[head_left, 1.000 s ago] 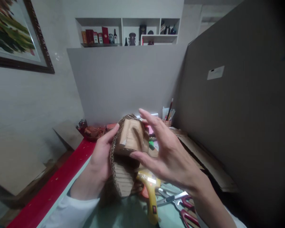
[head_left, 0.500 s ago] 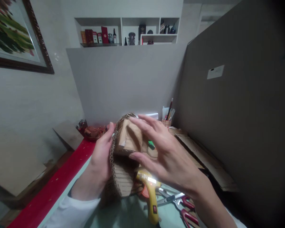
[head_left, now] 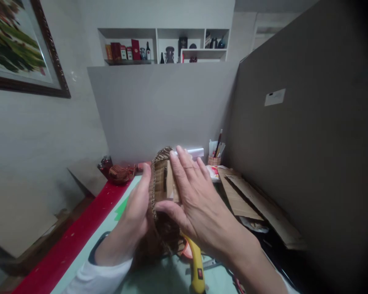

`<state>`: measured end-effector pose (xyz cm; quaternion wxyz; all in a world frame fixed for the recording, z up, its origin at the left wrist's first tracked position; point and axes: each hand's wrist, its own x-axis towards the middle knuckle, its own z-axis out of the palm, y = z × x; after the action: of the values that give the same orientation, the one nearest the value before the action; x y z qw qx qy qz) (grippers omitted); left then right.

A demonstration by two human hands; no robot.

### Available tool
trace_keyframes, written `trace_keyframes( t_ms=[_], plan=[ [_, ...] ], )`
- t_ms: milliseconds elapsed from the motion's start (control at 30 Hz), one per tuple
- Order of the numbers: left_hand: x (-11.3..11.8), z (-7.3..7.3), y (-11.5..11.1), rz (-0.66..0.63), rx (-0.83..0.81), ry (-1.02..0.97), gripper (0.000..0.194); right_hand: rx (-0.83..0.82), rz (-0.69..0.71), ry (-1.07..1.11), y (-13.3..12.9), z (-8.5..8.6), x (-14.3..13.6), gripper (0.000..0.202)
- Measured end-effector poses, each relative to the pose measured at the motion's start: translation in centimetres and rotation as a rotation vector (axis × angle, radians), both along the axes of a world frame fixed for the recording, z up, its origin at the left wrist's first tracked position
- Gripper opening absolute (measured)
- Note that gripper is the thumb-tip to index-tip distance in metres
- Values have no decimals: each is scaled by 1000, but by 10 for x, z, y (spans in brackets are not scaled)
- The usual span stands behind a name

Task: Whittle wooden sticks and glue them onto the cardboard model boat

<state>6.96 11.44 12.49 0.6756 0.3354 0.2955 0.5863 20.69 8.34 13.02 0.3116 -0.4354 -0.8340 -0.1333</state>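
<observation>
A model built of corrugated cardboard (head_left: pixel 160 175), with a curved rim and a smaller box-like part (head_left: pixel 170 183) inside, is held upright above the table. My left hand (head_left: pixel 135 206) grips its left side, the thumb up along the rim and the fingers hidden behind. My right hand (head_left: pixel 202 198) lies flat over the box-like part, fingers stretched out and thumb at its lower edge; the palm hides much of the model. Below, a yellow glue gun (head_left: pixel 198 261) lies partly covered by the right hand, near a utility knife (head_left: pixel 211 264) and red-handled scissors (head_left: pixel 238 283).
Flat cardboard sheets (head_left: pixel 263 208) are stacked at the right beside a grey partition (head_left: pixel 294 143). A pen holder (head_left: pixel 214 159) stands at the back. A woven brown object (head_left: pixel 119 173) sits on the red table edge (head_left: pixel 70 241) at the left, near a green piece (head_left: pixel 121 210).
My right hand has moved left and flattened over the box-like part. The model has turned in my left hand, so its lower floor no longer shows.
</observation>
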Motion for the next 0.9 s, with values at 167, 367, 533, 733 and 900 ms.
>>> trace_keyframes(
  t_ms=[167,367,533,733,900],
  plan=[
    [-3,-3,2,31,48,30,47,37,-4,-40,4,-3,-1,82],
    [-2,1,-1,104,43,48,43,26,-7,-38,3,-2,1,84],
    [-1,3,-1,140,18,62,43,-11,-13,-18,2,-1,0,86],
    [-2,4,-4,126,6,72,46,-45,19,20,-2,2,1,88],
    [-7,11,-1,20,-36,42,50,-43,107,160,-9,10,10,88]
  ],
)
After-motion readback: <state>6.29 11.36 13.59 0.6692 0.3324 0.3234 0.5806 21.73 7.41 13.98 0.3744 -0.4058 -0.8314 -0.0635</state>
